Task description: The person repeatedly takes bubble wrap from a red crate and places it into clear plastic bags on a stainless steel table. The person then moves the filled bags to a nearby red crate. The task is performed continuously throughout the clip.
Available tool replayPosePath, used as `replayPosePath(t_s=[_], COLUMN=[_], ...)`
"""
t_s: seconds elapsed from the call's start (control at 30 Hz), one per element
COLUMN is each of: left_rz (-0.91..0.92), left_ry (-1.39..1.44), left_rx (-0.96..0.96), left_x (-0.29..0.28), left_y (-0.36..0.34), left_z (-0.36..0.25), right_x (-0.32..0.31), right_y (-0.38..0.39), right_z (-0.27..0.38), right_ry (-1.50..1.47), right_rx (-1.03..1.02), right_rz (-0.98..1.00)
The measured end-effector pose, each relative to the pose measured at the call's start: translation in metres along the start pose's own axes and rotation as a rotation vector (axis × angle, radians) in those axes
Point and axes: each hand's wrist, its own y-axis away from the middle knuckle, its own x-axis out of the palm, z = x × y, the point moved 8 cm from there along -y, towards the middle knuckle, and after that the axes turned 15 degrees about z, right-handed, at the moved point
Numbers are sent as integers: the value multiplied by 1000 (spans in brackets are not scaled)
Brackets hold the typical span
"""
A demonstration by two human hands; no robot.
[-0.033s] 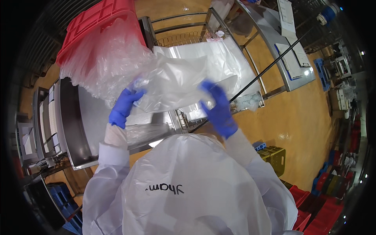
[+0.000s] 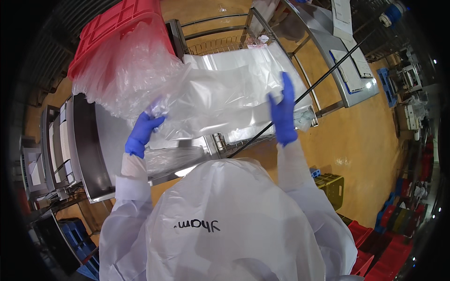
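My left hand (image 2: 143, 131), in a blue glove, is closed on the left end of a clear plastic bag (image 2: 211, 105) held flat over the steel worktop. My right hand (image 2: 283, 110), also gloved, has its fingers stretched out and apart near the bag's right end, over a stack of clear plastic sheets (image 2: 234, 63). Left of these, a mass of crumpled clear bags (image 2: 117, 79) hangs out of a red crate (image 2: 98, 28). A thin black rod (image 2: 253, 138) crosses diagonally beside my right hand.
A steel tray (image 2: 105, 159) lies at left, beside equipment (image 2: 61, 145). A wire rack (image 2: 215, 44) is behind the sheets. At right stand a steel table (image 2: 356, 96) with clipboards (image 2: 344, 70), a yellow crate (image 2: 333, 189) and red crates (image 2: 384, 253) on the orange floor (image 2: 351, 154).
My right hand has moved up and to the right, its fingers straighter. My left hand has shifted slightly down and left with the bag, which is spread a little wider.
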Motion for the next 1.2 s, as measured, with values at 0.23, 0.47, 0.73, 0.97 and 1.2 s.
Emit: replayPosePath(t_s=[0.23,0.47,0.73,0.97,1.2], left_rz=[-241,-377,-1018,-469,-504], left_ry=[-187,-90,-1282,54,319], left_rx=[-9,-59,208,137,74], left_x=[-79,-96,-27,99,72], left_y=[49,67,86,33,77], left_z=[81,115,3,26,30], right_x=[29,98,112,192,240], right_y=[-11,31,10,5,6], right_z=[-170,-229,-107,6,72], right_ry=[-182,-381,-1189,-1330,-1288], right_rx=[1048,926,681,691,487], right_rz=[657,760,627,610,853])
